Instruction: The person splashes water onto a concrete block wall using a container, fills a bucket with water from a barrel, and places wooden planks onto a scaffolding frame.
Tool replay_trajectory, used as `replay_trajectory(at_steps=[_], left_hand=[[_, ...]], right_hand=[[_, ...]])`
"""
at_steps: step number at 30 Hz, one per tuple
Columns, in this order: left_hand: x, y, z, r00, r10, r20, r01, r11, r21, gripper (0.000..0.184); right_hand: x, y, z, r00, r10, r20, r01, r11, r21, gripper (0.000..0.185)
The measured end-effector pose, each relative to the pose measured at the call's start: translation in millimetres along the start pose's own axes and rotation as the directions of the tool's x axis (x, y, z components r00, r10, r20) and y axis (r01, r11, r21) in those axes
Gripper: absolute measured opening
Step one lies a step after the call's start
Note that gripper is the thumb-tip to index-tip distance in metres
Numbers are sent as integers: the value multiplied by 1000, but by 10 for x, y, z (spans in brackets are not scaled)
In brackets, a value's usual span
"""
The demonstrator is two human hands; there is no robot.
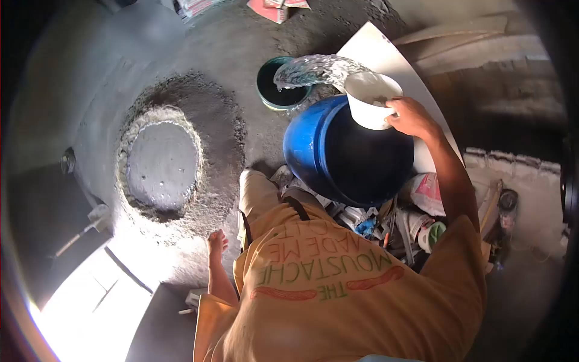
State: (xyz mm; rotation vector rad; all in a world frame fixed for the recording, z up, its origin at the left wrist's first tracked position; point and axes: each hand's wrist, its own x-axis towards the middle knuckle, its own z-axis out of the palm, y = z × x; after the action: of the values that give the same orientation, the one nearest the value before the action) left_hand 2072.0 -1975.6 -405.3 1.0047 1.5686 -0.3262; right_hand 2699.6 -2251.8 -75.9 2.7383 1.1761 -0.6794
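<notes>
My right hand [412,117] grips the rim of a white bucket [369,114], tilted to the left above a large blue barrel [306,140]. A thick stream of water [319,69] arcs from the bucket's mouth towards a dark green bucket [263,96] on the floor. Low beside my left leg is my left hand [218,246], holding nothing, with its fingers apart. Left of my legs, a ring of grey sand or cement mix [223,130] surrounds a pool of water [161,160].
A white board [377,48] lies behind the barrel. Bags, tools and debris [416,223] crowd the floor right of my legs. A long-handled tool [75,240] lies at the left. Red-and-white paper scraps [271,11] are at the top.
</notes>
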Motion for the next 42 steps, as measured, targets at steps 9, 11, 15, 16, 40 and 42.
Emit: replay_trajectory(at_steps=[9,11,15,16,40,42], left_hand=[[-145,-603,-416,997,0,-82,-14,984,-176,41],[-173,-608,-593,991,59,-121,-90,959,-267,39],[-159,-829,-981,982,49,-182,-121,905,-407,38],[-178,-903,-1056,982,14,-190,-92,908,-410,38],[-464,-1225,-1519,966,-48,-254,-74,891,-449,40],[-615,-1139,-1557,955,-47,-294,-104,873,-477,41]], right_hand=[[373,-550,-329,975,96,202,-40,964,-264,49],[506,-577,-301,974,111,197,-50,955,-291,55],[590,-883,-399,974,189,124,-121,898,-423,64],[633,-976,-438,954,241,176,-132,870,-476,64],[-181,-511,1194,856,367,363,-163,860,-484,45],[-59,-307,1459,828,357,433,-86,843,-531,51]])
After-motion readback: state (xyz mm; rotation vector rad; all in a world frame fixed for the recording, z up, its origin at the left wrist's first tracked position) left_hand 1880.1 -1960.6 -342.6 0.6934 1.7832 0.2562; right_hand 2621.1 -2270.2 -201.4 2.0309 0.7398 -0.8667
